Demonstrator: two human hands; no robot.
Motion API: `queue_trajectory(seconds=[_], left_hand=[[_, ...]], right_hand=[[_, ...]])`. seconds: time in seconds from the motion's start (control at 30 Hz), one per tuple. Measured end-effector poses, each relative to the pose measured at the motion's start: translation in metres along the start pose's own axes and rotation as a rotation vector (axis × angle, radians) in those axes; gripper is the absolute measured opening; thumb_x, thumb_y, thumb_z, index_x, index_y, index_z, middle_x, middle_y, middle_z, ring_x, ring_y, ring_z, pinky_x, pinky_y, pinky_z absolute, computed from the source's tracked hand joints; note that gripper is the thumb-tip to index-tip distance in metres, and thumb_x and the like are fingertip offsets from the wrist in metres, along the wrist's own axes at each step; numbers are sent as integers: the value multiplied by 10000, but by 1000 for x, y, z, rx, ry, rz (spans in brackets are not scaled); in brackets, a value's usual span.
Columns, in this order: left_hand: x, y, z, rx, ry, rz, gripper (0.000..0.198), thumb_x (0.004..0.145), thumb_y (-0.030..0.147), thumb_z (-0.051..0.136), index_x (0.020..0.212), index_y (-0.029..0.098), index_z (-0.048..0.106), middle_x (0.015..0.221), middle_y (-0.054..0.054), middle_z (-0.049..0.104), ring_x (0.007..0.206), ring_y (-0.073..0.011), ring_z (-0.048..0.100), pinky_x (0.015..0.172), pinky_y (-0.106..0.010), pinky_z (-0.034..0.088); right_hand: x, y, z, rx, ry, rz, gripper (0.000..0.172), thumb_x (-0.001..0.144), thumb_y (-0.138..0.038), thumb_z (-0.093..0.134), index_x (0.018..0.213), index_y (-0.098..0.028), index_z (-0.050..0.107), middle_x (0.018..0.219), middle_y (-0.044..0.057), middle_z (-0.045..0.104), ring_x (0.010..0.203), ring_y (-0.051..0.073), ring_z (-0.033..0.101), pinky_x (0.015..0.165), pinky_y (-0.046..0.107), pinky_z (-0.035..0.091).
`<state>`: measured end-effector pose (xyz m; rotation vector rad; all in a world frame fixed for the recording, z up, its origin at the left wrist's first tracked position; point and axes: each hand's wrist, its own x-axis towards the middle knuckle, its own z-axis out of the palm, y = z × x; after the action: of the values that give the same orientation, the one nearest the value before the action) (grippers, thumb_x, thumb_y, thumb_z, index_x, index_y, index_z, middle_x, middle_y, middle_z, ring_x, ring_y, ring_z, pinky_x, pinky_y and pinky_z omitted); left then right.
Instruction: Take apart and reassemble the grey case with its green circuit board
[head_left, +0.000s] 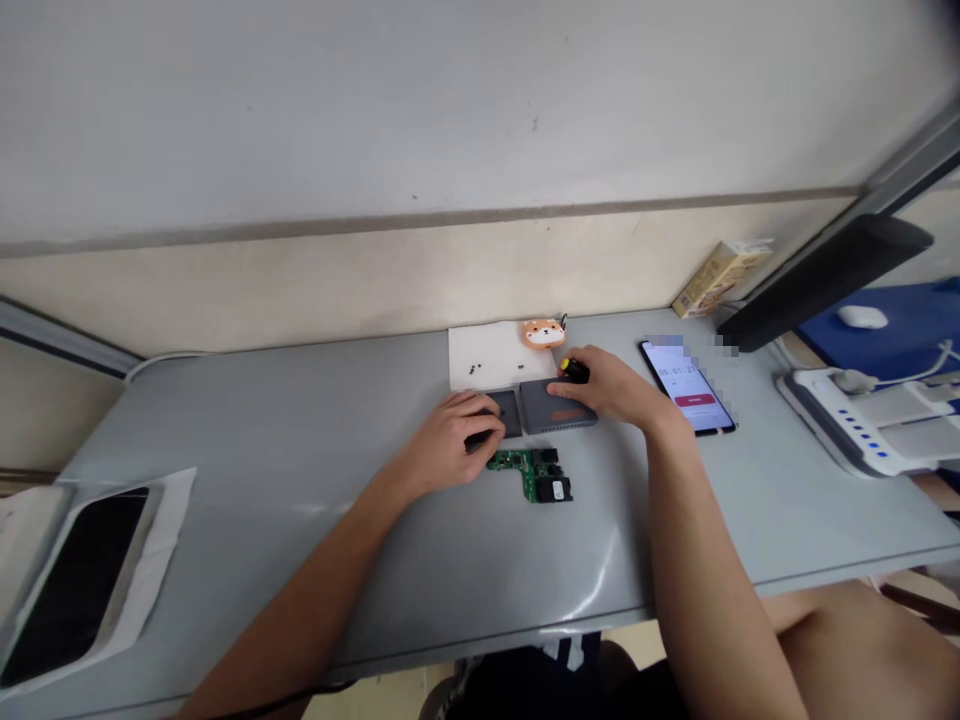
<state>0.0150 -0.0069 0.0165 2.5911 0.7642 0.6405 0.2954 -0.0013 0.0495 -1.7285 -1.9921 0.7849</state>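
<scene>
My left hand (456, 438) is closed at the left edge of a thin dark grey casing cover (511, 412), with its fingers bent over it. Part of the cover is hidden under the fingers. Beside it lies a dark grey box-shaped casing (551, 410) with a row of small slots along its front. My right hand (606, 388) holds a screwdriver (575, 370), of which only the black handle with a yellow end shows, and its thumb rests on the casing. In front of both pieces lies a green circuit board (529, 475) with black connectors.
Several small screws (473, 369) lie on a white paper sheet (480, 345), near an orange animal-face case (544, 333). A phone (688, 388) showing a timer lies to the right, before a power strip (862, 420). A dark tablet-like device (79, 570) is at far left.
</scene>
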Motion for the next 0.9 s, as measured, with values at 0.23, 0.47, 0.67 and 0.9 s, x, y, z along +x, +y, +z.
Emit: queue_trajectory(seconds=[0.23,0.47,0.67,0.9], left_hand=[[0,0,2,5,4,-2,182,968,151,552,893,196,712,1017,-60,668,951,-195,626,949,-402,478],[0,1,3,-10,41,2,166,974,149,545,921,191,696,1019,-68,667,960,-197,612,940,-394,491],[0,-3,-5,91,362,-121,144,976,171,538,921,201,667,948,-50,686,919,-189,624,904,-359,487],[-7,-22,-17,84,289,-517,171,1000,300,479,911,215,598,633,42,543,574,-129,489,608,-270,374]], right_hand=[[0,-1,0,5,0,-1,224,874,-430,682,840,-222,609,900,40,636,775,191,574,690,325,440],[1,-1,0,6,-13,7,245,871,-429,688,803,-218,584,845,38,622,745,189,557,663,323,425],[0,1,0,-17,-2,20,259,867,-453,689,840,-216,590,932,49,628,794,193,583,699,324,450],[-1,-2,-2,-11,-26,39,237,872,-434,670,833,-219,577,900,38,611,757,183,566,675,316,435]])
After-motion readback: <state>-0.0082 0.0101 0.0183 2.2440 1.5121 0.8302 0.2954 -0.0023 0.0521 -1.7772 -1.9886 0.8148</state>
